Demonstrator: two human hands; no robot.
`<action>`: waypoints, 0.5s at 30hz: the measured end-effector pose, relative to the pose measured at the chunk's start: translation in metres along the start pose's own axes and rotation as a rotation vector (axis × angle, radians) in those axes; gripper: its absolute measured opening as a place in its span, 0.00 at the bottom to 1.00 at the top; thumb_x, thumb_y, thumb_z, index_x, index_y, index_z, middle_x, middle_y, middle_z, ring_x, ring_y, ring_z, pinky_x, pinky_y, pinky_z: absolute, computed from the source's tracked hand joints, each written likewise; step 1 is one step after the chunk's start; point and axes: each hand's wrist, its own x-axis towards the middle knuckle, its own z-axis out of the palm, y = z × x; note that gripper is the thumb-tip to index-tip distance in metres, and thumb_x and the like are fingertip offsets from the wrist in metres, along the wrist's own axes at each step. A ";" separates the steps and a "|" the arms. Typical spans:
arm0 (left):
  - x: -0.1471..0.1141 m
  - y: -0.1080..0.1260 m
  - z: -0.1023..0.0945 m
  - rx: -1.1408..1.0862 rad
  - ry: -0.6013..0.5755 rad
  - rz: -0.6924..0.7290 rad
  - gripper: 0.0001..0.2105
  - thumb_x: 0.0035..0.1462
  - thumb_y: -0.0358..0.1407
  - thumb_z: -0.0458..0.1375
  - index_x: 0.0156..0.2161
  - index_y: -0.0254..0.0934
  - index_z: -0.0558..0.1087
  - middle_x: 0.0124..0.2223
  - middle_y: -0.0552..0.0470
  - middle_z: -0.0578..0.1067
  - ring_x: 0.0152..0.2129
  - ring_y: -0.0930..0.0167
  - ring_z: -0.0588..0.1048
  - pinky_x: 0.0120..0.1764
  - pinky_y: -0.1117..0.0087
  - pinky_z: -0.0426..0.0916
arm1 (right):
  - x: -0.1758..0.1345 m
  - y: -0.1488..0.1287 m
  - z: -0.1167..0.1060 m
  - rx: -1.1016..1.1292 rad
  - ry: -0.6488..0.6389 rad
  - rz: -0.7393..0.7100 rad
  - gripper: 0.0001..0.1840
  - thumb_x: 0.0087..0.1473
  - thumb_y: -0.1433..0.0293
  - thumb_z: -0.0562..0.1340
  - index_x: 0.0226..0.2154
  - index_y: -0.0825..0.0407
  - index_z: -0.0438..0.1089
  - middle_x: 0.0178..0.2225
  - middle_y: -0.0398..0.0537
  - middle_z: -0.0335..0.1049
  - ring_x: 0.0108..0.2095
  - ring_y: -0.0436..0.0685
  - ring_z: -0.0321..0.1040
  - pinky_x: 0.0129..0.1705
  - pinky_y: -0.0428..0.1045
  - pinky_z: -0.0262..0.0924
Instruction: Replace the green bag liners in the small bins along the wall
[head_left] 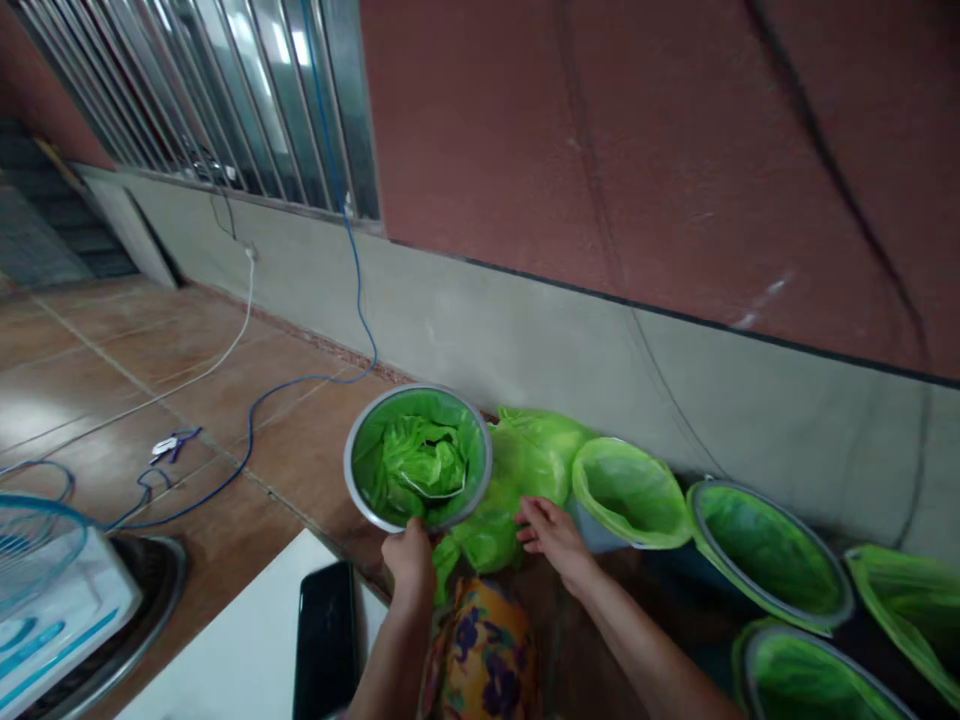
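Observation:
A round trash bin (487,470) with a grey rim and a green plastic liner stands near the wall. Crumpled green plastic bag (424,455) lies inside it, with a thin white loop showing. My left hand (410,562) is closed on the bin's near rim, its fingers partly hidden. To the right, my right hand (553,540) reaches over loose green plastic bags (529,455), fingers spread and holding nothing. Just beyond that hand is a second lined bin (634,495). Flowered orange cloth (487,655) covers my leg between my forearms.
Several lined bins, one of them a dark bin (772,555), stand along the wall at right. A black phone (326,640) lies on a white surface (247,640). A blue-and-white fan (52,610) is at left. Blue cable (300,380) and white cable cross the tiled floor.

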 end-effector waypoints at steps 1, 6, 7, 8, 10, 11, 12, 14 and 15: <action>-0.010 0.003 -0.006 0.048 -0.051 0.061 0.06 0.51 0.33 0.56 0.26 0.32 0.71 0.22 0.50 0.72 0.21 0.67 0.75 0.24 0.71 0.70 | -0.005 -0.010 -0.002 0.028 0.032 -0.032 0.26 0.52 0.48 0.58 0.43 0.51 0.66 0.37 0.48 0.73 0.28 0.50 0.70 0.26 0.45 0.63; -0.053 0.047 -0.029 0.373 -0.459 0.340 0.11 0.48 0.33 0.57 0.18 0.35 0.67 0.15 0.54 0.67 0.13 0.72 0.68 0.18 0.74 0.64 | -0.040 -0.028 -0.045 -0.151 0.283 -0.215 0.23 0.54 0.50 0.57 0.43 0.50 0.66 0.33 0.48 0.73 0.31 0.57 0.71 0.29 0.49 0.63; -0.061 0.055 -0.030 0.456 -0.519 0.373 0.12 0.48 0.33 0.57 0.17 0.35 0.66 0.14 0.54 0.66 0.13 0.72 0.67 0.17 0.75 0.62 | -0.051 -0.023 -0.059 -0.228 0.336 -0.253 0.20 0.53 0.53 0.58 0.41 0.50 0.67 0.33 0.48 0.73 0.34 0.58 0.71 0.33 0.50 0.64; -0.069 0.059 -0.028 0.530 -0.581 0.402 0.12 0.48 0.33 0.58 0.16 0.35 0.66 0.13 0.55 0.65 0.12 0.73 0.67 0.17 0.75 0.61 | -0.063 -0.015 -0.073 -0.289 0.378 -0.275 0.17 0.52 0.55 0.59 0.39 0.50 0.68 0.33 0.49 0.74 0.37 0.60 0.71 0.37 0.50 0.64; -0.086 0.056 -0.020 0.631 -0.692 0.443 0.13 0.48 0.32 0.58 0.16 0.36 0.65 0.13 0.55 0.65 0.13 0.74 0.67 0.17 0.76 0.60 | -0.089 0.009 -0.097 -0.347 0.429 -0.249 0.13 0.52 0.60 0.59 0.37 0.50 0.69 0.35 0.50 0.75 0.41 0.61 0.71 0.42 0.51 0.63; -0.094 0.047 -0.015 0.659 -0.746 0.435 0.12 0.48 0.32 0.58 0.16 0.36 0.65 0.14 0.56 0.65 0.13 0.74 0.67 0.17 0.76 0.60 | -0.101 0.024 -0.108 -0.359 0.442 -0.203 0.12 0.53 0.61 0.58 0.37 0.50 0.69 0.35 0.51 0.75 0.40 0.61 0.72 0.42 0.51 0.63; -0.103 0.035 -0.009 0.681 -0.797 0.410 0.12 0.48 0.31 0.58 0.17 0.36 0.65 0.15 0.56 0.65 0.14 0.74 0.67 0.17 0.76 0.61 | -0.113 0.041 -0.117 -0.373 0.456 -0.145 0.12 0.53 0.63 0.57 0.37 0.51 0.69 0.35 0.52 0.75 0.40 0.61 0.72 0.42 0.51 0.63; -0.119 0.003 0.002 0.730 -0.865 0.267 0.10 0.50 0.32 0.58 0.20 0.37 0.66 0.15 0.55 0.66 0.14 0.72 0.68 0.18 0.73 0.64 | -0.131 0.075 -0.132 -0.417 0.496 -0.020 0.10 0.53 0.66 0.56 0.35 0.52 0.69 0.35 0.54 0.76 0.39 0.61 0.72 0.43 0.51 0.62; -0.126 -0.014 0.008 0.739 -0.885 0.217 0.09 0.51 0.33 0.57 0.22 0.37 0.68 0.16 0.54 0.67 0.14 0.71 0.69 0.18 0.72 0.65 | -0.138 0.092 -0.138 -0.433 0.514 0.039 0.08 0.52 0.68 0.57 0.33 0.52 0.69 0.36 0.55 0.76 0.40 0.61 0.72 0.44 0.51 0.62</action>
